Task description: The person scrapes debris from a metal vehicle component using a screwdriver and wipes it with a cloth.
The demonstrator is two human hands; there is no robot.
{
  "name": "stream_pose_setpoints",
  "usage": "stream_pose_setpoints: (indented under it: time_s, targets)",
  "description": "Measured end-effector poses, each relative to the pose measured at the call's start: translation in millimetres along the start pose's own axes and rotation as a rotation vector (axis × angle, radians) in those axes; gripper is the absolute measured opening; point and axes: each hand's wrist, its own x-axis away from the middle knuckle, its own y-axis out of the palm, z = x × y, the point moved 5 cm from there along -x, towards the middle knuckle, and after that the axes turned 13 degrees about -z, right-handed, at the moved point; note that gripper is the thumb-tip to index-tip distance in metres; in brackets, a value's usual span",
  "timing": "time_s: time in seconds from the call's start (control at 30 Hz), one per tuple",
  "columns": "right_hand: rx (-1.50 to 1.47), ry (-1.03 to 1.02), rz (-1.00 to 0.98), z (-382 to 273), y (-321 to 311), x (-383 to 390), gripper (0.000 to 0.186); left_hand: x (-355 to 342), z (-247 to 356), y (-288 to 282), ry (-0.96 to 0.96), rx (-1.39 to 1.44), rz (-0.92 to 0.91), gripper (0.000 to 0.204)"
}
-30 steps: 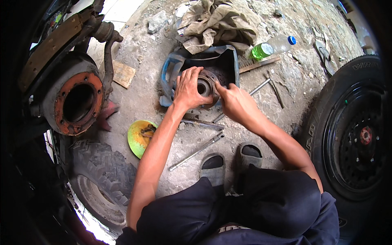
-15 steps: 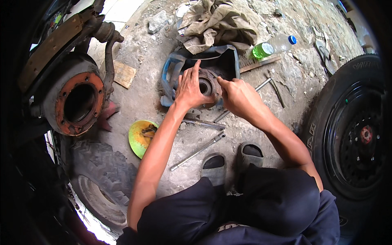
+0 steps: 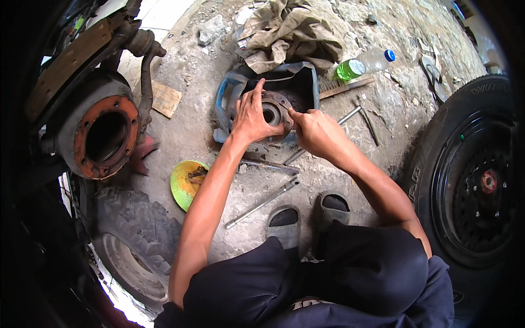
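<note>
Hub (image 3: 278, 113) gripped in left hand (image 3: 252, 117) from nine o'clock, bore axis pointing up toward the wearer. Right hand (image 3: 318, 131), curled and about as near, meets its rim at three; I can't tell whether it pinches anything. Hub sits at tub (image 3: 315, 90) mouth. Outward: rag (image 3: 292, 35) twelve, bottle (image 3: 365, 64) two, plate (image 3: 182, 186) eight.

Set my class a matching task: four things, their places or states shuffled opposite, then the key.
1. round brown metal hub
2. clear plastic bottle with blue cap
3. round yellow-green dish
4. large black wheel

A. at the picture's far right
B. has small dark pieces on it
C. between the left hand and right hand
D. just right of the crumpled tan cloth

Pairs: 1-C; 2-D; 3-B; 4-A
</note>
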Motion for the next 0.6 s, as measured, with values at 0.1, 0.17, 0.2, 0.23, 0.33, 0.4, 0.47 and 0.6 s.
stream_pose_setpoints:
  time_s: [0.1, 0.17, 0.2, 0.23, 0.33, 0.4, 0.47, 0.6]
  targets:
    - [-0.03, -0.004, -0.021, 2.9, -0.3, -0.2, 0.033, 0.2, -1.1, 4.9, 0.009, 0.0, -0.056, 0.131]
    - [-0.047, -0.011, -0.015, 3.9, 3.1, -1.5, 0.034, -0.9, -5.1, 3.3, -0.002, 0.003, -0.039, 0.131]
    - [-0.06, -0.017, -0.001, 5.0, 8.4, -6.6, 0.035, -0.1, -10.1, 0.6, -0.021, 0.034, -0.037, 0.132]
    - [-0.065, -0.028, 0.018, 6.9, 12.1, -12.6, 0.036, -1.2, -18.4, -0.8, -0.036, 0.065, -0.024, 0.132]
    - [-0.057, 0.037, 0.159, 24.7, 29.2, -12.4, 0.041, -3.9, -8.9, 3.8, -0.029, 0.047, -0.035, 0.133]
    - [-0.181, 0.083, 0.149, 41.2, 29.8, -11.2, 0.041, -0.7, 2.3, 9.0, -0.013, -0.033, -0.052, 0.133]
    - [-0.328, 0.034, 0.205, 38.9, 24.4, -6.1, 0.04, 4.7, -1.2, 9.3, -0.029, -0.013, -0.044, 0.133]
    - [-0.335, 0.057, 0.106, 21.7, 4.9, 14.6, 0.037, 6.0, -11.0, 4.7, -0.052, 0.003, -0.025, 0.131]
